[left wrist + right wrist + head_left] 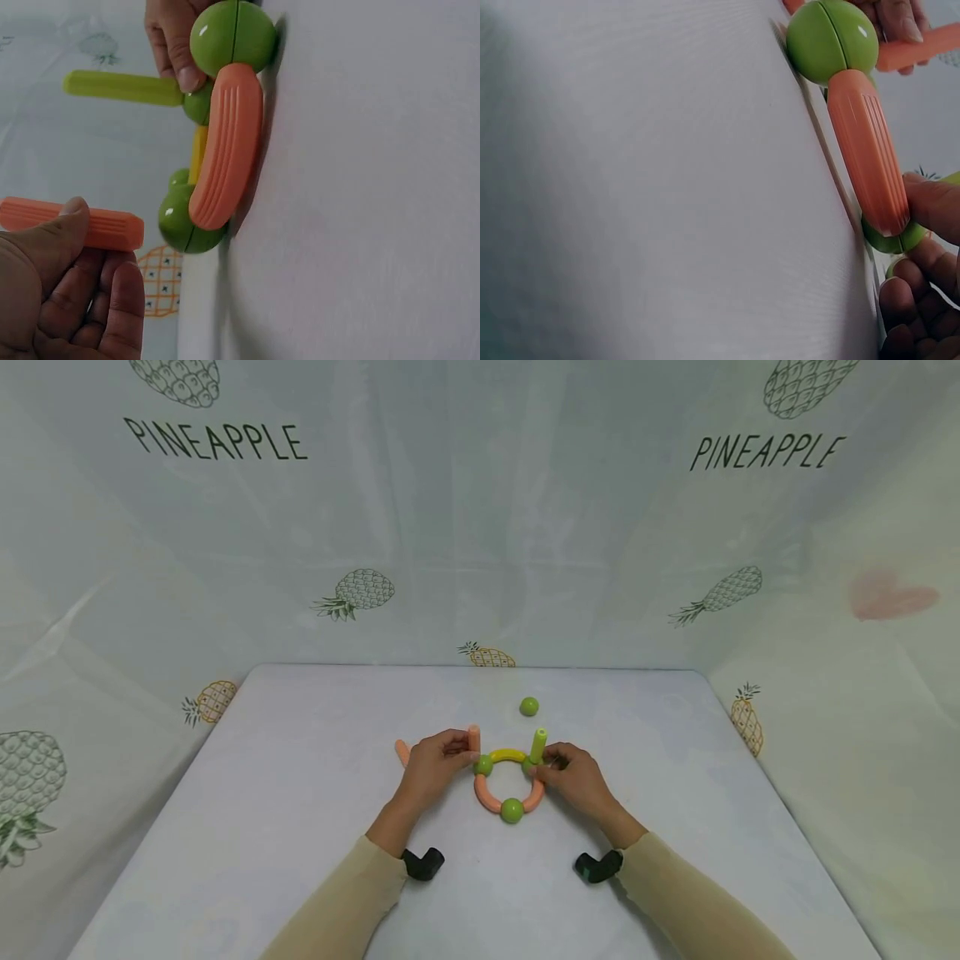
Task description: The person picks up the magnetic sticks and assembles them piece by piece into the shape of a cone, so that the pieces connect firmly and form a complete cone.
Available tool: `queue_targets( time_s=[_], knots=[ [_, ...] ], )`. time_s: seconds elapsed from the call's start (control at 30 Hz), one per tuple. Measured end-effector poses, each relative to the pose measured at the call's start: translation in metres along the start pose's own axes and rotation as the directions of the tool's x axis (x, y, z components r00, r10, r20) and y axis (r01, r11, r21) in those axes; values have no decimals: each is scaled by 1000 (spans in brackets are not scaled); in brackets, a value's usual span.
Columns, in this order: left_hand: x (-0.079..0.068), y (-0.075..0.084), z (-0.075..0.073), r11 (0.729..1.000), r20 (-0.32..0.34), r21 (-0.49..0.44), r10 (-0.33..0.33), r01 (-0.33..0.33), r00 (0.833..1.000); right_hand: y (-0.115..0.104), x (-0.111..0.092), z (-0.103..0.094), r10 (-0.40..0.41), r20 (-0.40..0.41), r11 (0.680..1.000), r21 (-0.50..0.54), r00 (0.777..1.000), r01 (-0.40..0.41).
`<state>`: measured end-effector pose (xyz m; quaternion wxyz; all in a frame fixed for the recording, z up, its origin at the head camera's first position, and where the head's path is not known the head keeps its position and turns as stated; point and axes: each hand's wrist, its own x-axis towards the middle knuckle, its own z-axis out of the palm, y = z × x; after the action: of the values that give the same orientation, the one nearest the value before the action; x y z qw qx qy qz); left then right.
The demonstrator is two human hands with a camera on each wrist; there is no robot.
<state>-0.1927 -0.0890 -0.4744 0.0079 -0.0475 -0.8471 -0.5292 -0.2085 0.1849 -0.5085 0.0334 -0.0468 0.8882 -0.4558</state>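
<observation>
Our left hand (435,764) pinches an orange rod (112,229) upright, just above the ball (178,221) nearest the worktop (225,818)'s left edge; our right hand (579,775) grips another ball (198,107).

The leftmost orange stick (402,752) is partly hidden.

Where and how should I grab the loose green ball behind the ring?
Probably pinch the ball across its widest part, coming from above: it's round, sits apart, and the ring and upright green stick are on its near side.
</observation>
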Motion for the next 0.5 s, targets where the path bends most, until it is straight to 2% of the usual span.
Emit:
queue_targets(
  time_s=[0.23, 0.5],
  knots=[
    [5, 0, 13, 1000, 19, 12, 6, -6, 1000, 0, 0, 0, -6, 8, 1000, 17, 1000, 6],
    [6, -5, 20, 998, 38, 48, 40, -42, 998, -3, -3, -5, 9, 43, 1000, -16, 999, -8]
  ],
)
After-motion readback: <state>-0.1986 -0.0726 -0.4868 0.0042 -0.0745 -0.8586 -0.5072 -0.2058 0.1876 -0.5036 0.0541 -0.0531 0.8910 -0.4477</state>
